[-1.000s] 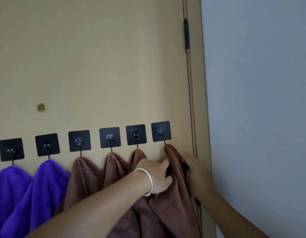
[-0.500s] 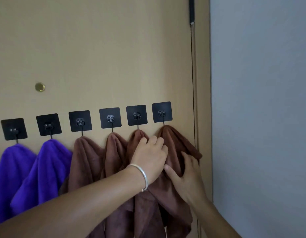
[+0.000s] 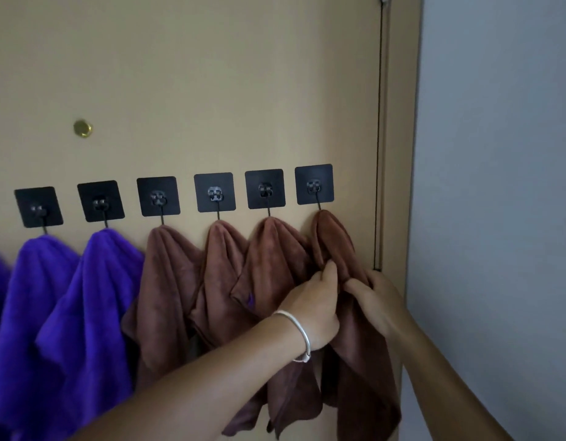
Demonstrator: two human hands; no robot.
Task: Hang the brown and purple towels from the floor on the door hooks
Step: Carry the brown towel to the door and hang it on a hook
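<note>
The rightmost brown towel (image 3: 335, 246) is hanging from the last hook (image 3: 314, 185) nearest the door's hinge edge, its gathered peak caught on the wire and its folds falling toward the lower edge of the door (image 3: 211, 90). You are handling a soft, limp, light cloth with a plush nap: it is bunching wherever you squeeze it and is likely to slide off the thin wire if tugged sideways, so take hold just under the peak and pull gently downward rather than outward. Your left hand (image 3: 313, 308), wearing a pale bracelet (image 3: 296, 329), is pinching a fold on the towel's left side between thumb and fingers. Your right hand (image 3: 378, 302) is gripping the right side of the same towel, fingers curled into the cloth, close to the door's hinge edge. Three more brown towels (image 3: 170, 281) are hanging on the neighbouring hooks toward the door's middle, overlapping one another at their edges. Purple towels (image 3: 94, 297) are occupying the hooks toward the door's left edge. A brass peephole (image 3: 82, 127) is sitting above the hook row. Judged from this, hanging appears nearly complete; only settling the last towel remains.
</note>
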